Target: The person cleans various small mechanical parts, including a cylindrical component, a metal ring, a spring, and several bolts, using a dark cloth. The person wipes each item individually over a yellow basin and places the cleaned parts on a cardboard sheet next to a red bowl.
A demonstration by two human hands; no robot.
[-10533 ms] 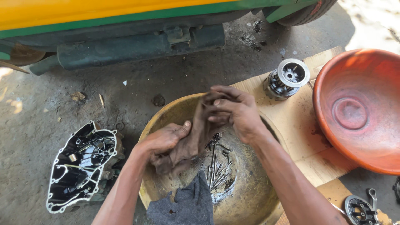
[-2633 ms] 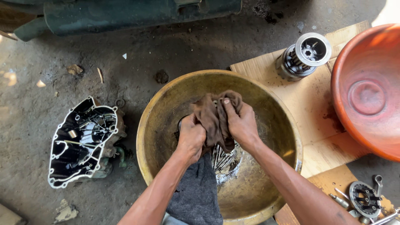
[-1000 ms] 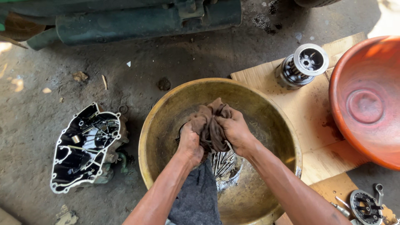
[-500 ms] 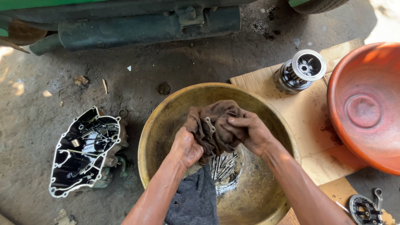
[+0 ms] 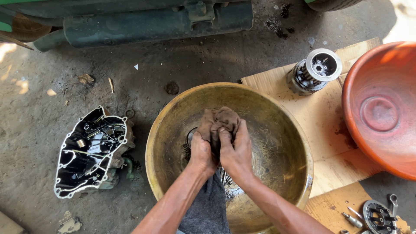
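Note:
Both of my hands squeeze a dirty brown rag (image 5: 220,121) over a large brass-coloured bowl (image 5: 277,112) on the ground. My left hand (image 5: 201,152) grips the rag's left side and my right hand (image 5: 236,151) wraps its right side, knuckles touching. Under the hands, at the bowl's bottom, lie metal engine parts (image 5: 225,180) and a round toothed piece (image 5: 187,145), partly hidden. A grey cloth (image 5: 207,208) hangs between my forearms.
An open engine case (image 5: 91,151) lies on the concrete at the left. A clutch assembly (image 5: 314,71) stands on a wooden board (image 5: 320,130). An orange plastic basin (image 5: 381,108) sits at the right, small tools and a disc (image 5: 377,214) at bottom right, a vehicle's exhaust pipe (image 5: 151,26) across the top.
My hands have drawn together and bunched the rag tighter, now pressed side by side lower in the bowl. Earlier they held it spread wider apart.

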